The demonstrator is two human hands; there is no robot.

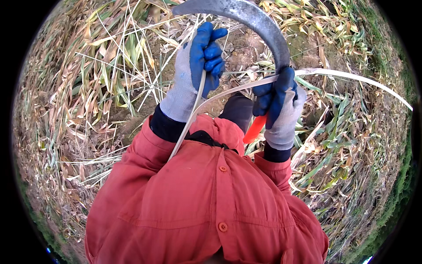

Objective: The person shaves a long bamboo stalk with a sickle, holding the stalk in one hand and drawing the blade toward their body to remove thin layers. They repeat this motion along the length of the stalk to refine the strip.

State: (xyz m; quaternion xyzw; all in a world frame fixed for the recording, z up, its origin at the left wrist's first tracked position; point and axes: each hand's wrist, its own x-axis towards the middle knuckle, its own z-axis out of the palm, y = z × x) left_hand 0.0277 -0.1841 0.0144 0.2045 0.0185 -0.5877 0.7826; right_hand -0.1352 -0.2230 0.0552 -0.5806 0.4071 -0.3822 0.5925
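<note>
My right hand (278, 99), in a grey knit glove with a blue coated palm, is closed around the orange handle (255, 129) of a sickle. The toothed steel blade (260, 24) curves up and leftward above my left hand (206, 59), gloved alike. A pale, flat plant strip (242, 87) passes at the right hand's fingers, just below the blade's base. One end arcs far off to the right. My left fingers are curled on a narrow pale strip (199, 90) that runs down against my red shirt. The two strips cross or meet near my left cuff; I cannot tell which.
Dry and green-tinged maize leaves (108, 66) cover the ground. Several thin pale stalks (145, 56) lie crisscrossed ahead of my left hand, and more strips (95, 161) lie beside my left elbow. Bare soil (242, 46) shows between the hands. Green growth (395, 211) borders the right rim.
</note>
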